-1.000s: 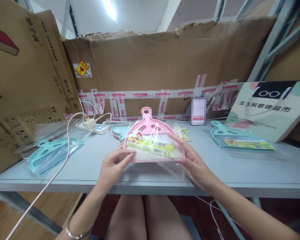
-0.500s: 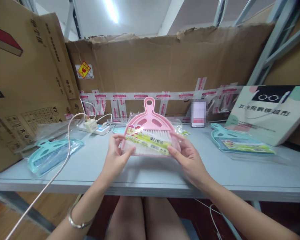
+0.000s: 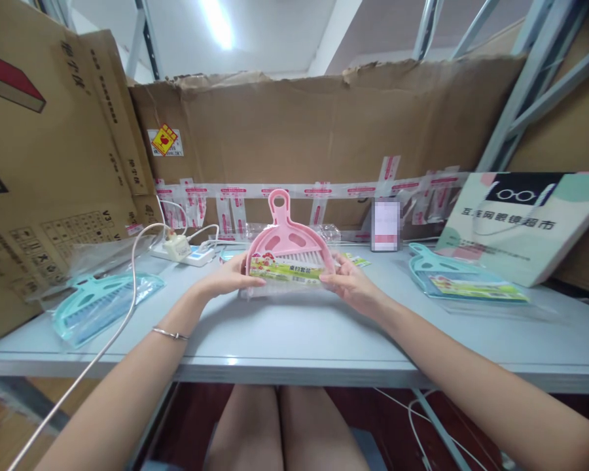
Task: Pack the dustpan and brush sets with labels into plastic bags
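A pink dustpan set [image 3: 287, 245] with a white brush and a green-yellow label sits in a clear plastic bag, held over the middle of the grey table [image 3: 294, 340]. My left hand [image 3: 228, 278] grips its lower left edge with fingers closed on it. My right hand [image 3: 348, 282] grips the lower right edge the same way. Both arms are stretched far out. The dustpan's handle points up and away from me.
A teal dustpan set [image 3: 101, 304] in a bag lies at the left, another teal set [image 3: 464, 278] at the right. A white power strip [image 3: 184, 252] and its cable [image 3: 127, 288] cross the left side. Cardboard walls [image 3: 324, 124] surround the table; a printed paper bag [image 3: 520, 219] leans at the right.
Both hands have carried the pink dustpan set away from me, further over the table and lower. My arms are more extended now.
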